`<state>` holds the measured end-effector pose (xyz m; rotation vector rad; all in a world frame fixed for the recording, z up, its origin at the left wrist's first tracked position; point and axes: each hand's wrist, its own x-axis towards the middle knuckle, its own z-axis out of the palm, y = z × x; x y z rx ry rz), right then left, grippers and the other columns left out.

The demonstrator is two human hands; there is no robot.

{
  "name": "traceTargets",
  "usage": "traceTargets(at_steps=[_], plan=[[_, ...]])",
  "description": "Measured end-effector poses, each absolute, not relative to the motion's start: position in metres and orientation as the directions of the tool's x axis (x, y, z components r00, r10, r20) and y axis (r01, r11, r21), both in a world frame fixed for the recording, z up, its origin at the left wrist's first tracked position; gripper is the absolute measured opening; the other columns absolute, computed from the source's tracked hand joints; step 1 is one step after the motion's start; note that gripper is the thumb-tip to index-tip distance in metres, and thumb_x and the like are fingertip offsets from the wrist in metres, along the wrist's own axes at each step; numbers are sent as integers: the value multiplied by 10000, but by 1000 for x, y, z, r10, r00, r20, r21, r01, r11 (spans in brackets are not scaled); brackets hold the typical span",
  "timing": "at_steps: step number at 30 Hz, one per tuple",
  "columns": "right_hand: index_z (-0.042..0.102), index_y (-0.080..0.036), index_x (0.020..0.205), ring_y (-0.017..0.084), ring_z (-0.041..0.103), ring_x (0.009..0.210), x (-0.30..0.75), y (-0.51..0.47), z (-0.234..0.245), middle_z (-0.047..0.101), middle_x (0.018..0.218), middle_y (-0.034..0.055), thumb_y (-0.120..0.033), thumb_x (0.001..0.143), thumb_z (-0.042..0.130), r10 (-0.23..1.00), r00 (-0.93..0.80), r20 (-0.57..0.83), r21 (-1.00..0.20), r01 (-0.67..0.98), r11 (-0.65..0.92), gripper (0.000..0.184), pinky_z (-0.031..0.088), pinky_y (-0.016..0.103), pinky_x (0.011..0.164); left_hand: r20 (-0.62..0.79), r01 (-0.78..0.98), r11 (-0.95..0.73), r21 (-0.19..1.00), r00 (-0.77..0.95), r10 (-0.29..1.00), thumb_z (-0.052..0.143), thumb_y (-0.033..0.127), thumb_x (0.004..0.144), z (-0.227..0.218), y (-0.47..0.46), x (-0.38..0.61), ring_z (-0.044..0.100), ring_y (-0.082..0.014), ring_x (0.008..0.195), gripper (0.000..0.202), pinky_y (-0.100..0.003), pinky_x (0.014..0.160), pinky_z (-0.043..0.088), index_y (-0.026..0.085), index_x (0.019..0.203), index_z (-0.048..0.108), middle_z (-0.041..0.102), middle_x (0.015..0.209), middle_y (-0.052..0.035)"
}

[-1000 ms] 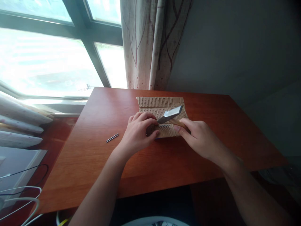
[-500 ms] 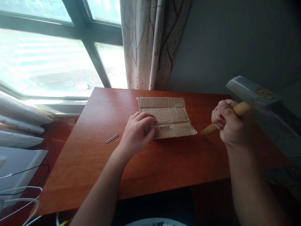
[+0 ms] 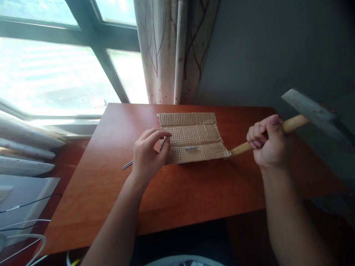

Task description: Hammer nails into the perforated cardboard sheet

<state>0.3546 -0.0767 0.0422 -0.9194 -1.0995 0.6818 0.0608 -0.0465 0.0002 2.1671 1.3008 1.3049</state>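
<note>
On the table (image 3: 166, 199) we see a metal rod (image 3: 127, 165), partly hidden by our left hand (image 3: 148, 151), its fingertips narrowly spaced over the perforated cardboard (image 3: 194, 135); we cannot tell whether they pinch anything. Small metal pieces (image 3: 191, 148) line its near panel. Rightmost, our right hand (image 3: 267, 144) grips a hammer (image 3: 295, 123) by its wooden handle.

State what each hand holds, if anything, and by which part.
The right hand grips a grey metal-headed hammer midway along its pale wooden handle. The left hand is at the brown perforated cardboard; whether it holds anything cannot be told.
</note>
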Motion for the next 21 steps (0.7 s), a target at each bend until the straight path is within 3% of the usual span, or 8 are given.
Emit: traceTargets(at_steps=[5,9,14,18,21], plan=[[581,-205,617,98,429,439,354,-75,39,440,510,-37,-461,840,699,808,364,463,-870,10,494,359,331,242,385,546,567,-522,637,146,825,590,187,867,-5,-42,60,655,-161,840,129,-286,756,506,195,892,716,727,889,-24],[709,-191,773,148,599,614,356,-75,33,620,683,30,-425,868,664,780,416,468,-874,82,480,257,426,236,422,554,591,-503,631,111,825,585,192,863,-4,-40,52,649,-152,807,139,-279,734,505,194,904,717,722,869,-19],[751,-239,853,206,664,902,358,-76,27,687,961,43,-320,809,744,753,358,552,-833,265,485,92,596,338,696,507,710,-355,608,-3,862,597,275,861,0,-47,22,643,-150,767,153,-257,658,498,213,928,719,713,862,-6],[750,-268,827,231,669,956,358,-78,26,715,922,30,-278,817,747,719,313,621,-779,355,518,14,572,435,885,371,841,-250,480,64,926,583,359,876,-7,-55,-11,648,-161,745,216,-265,628,473,227,986,714,718,928,-10],[743,-269,804,228,683,940,356,-80,27,733,912,20,-263,811,760,716,305,628,-770,377,515,19,573,447,896,260,917,-230,327,147,954,540,398,902,-15,-62,-30,666,-186,783,252,-290,669,463,233,1001,703,719,972,-17]])
